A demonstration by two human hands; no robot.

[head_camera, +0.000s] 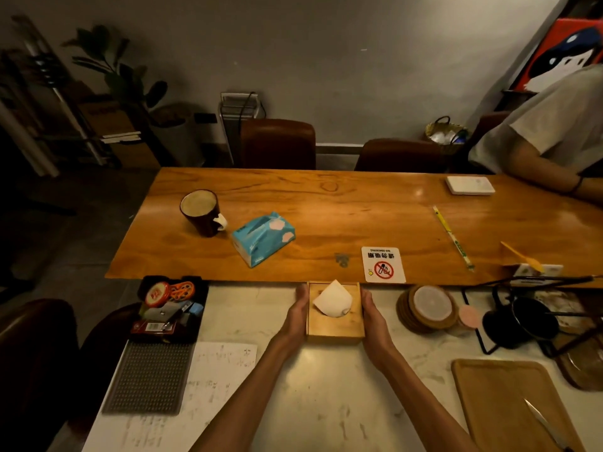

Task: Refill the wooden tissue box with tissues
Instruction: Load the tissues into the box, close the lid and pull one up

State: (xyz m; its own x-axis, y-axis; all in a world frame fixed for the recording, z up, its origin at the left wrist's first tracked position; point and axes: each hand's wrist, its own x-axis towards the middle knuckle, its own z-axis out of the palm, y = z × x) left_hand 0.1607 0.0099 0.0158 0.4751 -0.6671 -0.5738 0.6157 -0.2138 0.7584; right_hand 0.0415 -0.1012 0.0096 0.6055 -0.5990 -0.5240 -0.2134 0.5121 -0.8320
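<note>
The wooden tissue box (334,324) stands on the white marble counter (326,386), close to the edge of the long wooden table (326,203). A white tissue (333,299) sticks up out of its top slot. My left hand (297,313) is pressed flat against the box's left side and my right hand (372,316) against its right side, so the box is held between both palms. A blue soft pack of tissues (263,238) lies on the wooden table, farther away and to the left.
A dark mug (200,212) stands left of the blue pack. A no-smoking sign (383,264), chopsticks (453,237) and a white pad (470,185) lie on the table. A black tray of small items (169,309), coasters (429,308), black pots (522,316) and a cutting board (509,406) flank me. A person sits at the far right.
</note>
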